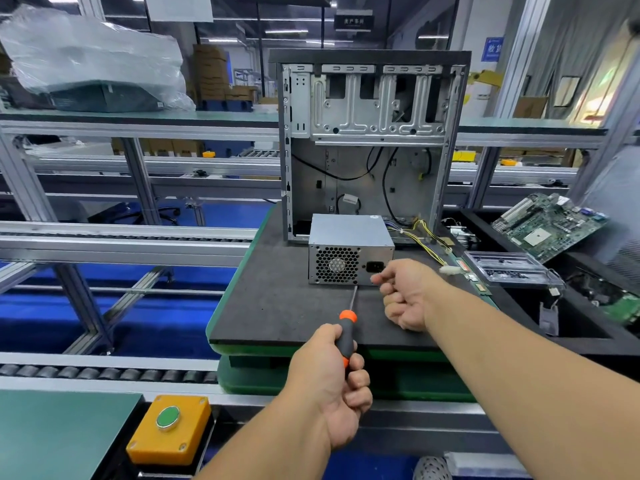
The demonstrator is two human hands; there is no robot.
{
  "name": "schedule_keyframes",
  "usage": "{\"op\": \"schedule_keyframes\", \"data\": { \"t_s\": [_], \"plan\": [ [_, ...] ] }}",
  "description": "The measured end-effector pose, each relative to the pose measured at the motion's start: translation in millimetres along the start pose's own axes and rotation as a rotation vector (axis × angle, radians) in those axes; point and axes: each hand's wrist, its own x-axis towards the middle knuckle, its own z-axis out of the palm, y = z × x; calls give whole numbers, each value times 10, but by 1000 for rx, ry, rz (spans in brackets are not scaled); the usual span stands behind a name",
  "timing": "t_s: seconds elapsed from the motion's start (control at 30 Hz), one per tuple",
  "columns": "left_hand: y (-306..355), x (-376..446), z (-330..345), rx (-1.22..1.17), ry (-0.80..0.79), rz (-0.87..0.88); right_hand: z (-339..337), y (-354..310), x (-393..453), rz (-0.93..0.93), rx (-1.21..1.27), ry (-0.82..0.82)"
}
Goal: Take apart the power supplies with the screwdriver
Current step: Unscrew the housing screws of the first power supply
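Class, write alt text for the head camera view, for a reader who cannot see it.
A left hand grips an orange and black screwdriver, its tip at the lower edge of a grey metal power supply on a black mat. The right hand, fingers curled, is beside the supply's socket; an open computer case stands behind.

A dark hanging sign (354,21) in the background carries a row of white Chinese characters too small to read surely, and a blue sign (491,49) at the upper right shows large white characters, the first seemingly 收, the rest cut off or blurred.
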Motion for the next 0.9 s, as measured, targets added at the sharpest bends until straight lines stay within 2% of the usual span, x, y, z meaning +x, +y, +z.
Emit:
{"op": "schedule_keyframes", "data": {
  "t_s": [0.13, 0.37, 0.53, 0.73, 0.9],
  "plan": [
    [-36, 11, -4, -2, 8, 27, 66, 29, 8, 4, -294, 21],
    [-58, 3, 19, -5, 29, 54, 182, -20, 7, 52, -530, 18],
    [-67, 16, 26, -6, 28, 58, 217, -52, 5, 98, -603, 6],
    [-54, 35, 39, 16, 19, 63, 202, -77, 33, 147, -559, -20],
    [-124, 72, 80, 240, 54, 215, 187, -97, 29, 167, -550, -26]
  ]
}}
